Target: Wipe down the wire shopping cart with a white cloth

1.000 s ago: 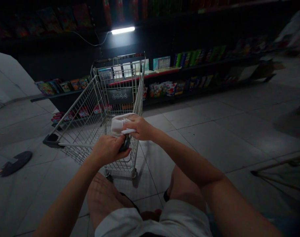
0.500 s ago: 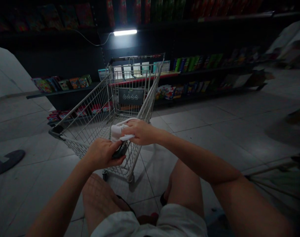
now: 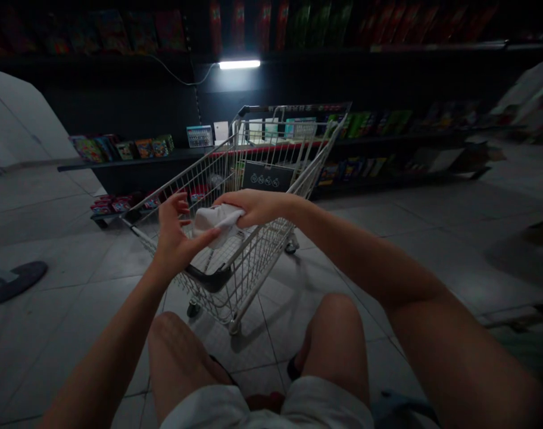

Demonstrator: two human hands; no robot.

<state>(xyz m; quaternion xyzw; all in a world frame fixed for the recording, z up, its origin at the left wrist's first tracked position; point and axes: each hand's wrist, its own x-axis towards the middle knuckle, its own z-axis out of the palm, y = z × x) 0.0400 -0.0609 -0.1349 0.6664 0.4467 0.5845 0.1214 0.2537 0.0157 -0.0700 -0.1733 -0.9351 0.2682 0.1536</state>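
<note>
Left hand (image 3: pixel 175 238) has come off the black plastic handle (image 3: pixel 208 279) of the wire shopping cart (image 3: pixel 258 280) and stands open, fingers spread, thumb just beside the white cloth (image 3: pixel 218 221). Right hand (image 3: pixel 258 208) keeps a clenched grip on that cloth, just above the handle. Part of the handle is uncovered, but dim light hides any marks there, and the right hand hides the cloth's underside.

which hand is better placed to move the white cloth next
Right, probably: the right hand is closed over the white cloth, while the left hand stands open with fingers spread beside it.
</note>
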